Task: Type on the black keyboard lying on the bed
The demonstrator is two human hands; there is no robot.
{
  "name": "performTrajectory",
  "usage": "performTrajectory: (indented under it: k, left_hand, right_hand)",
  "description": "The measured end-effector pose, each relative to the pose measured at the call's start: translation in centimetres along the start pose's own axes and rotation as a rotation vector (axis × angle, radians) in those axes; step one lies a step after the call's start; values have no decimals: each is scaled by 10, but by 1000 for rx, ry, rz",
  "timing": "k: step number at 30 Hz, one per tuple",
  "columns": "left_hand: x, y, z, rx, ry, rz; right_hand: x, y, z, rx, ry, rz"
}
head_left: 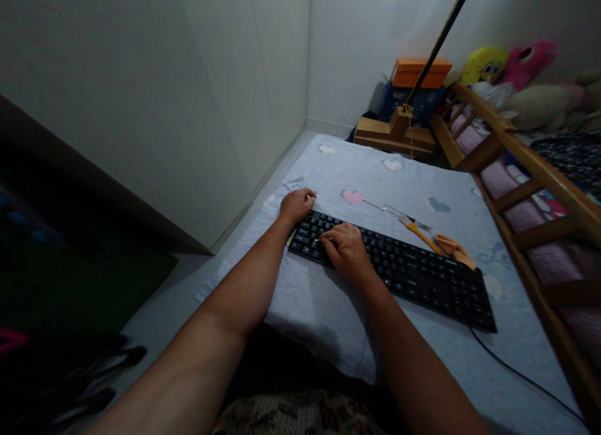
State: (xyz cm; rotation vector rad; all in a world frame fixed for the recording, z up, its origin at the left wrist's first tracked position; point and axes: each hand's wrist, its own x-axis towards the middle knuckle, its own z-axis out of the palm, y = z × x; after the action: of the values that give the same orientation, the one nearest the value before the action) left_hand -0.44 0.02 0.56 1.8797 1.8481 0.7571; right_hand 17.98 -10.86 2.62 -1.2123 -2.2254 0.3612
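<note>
A black keyboard (417,278) lies slanted across the pale, heart-patterned cloth (323,303). At its far left corner rests my left hand (297,206), with fingers curled at the keyboard's edge; part of that grip is hidden. My right hand (348,248) is over the keys on the left half, thumb and fingers pinched together. A small pale tip shows between them, like the end of a thin stick. Just beyond the keyboard are a flat brush (420,233) with a yellow handle and a crumpled orange-brown cloth (454,250). A yellowish bit (290,240) peeks out beside my left wrist.
A wooden rail (530,172) runs along the right, with plush toys (526,66) behind it. On the left stands a large pale panel (244,97). A wooden stand (399,134) with a dark pole and an orange box (420,73) are at the back. The keyboard's cable (521,372) trails right.
</note>
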Motion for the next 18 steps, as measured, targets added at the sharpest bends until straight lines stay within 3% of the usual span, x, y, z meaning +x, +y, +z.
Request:
performTrajectory:
  k: [18]
  left_hand:
    - [-1, 2, -2, 10, 4, -5]
  right_hand:
    - [2, -1, -1, 30, -11, 2]
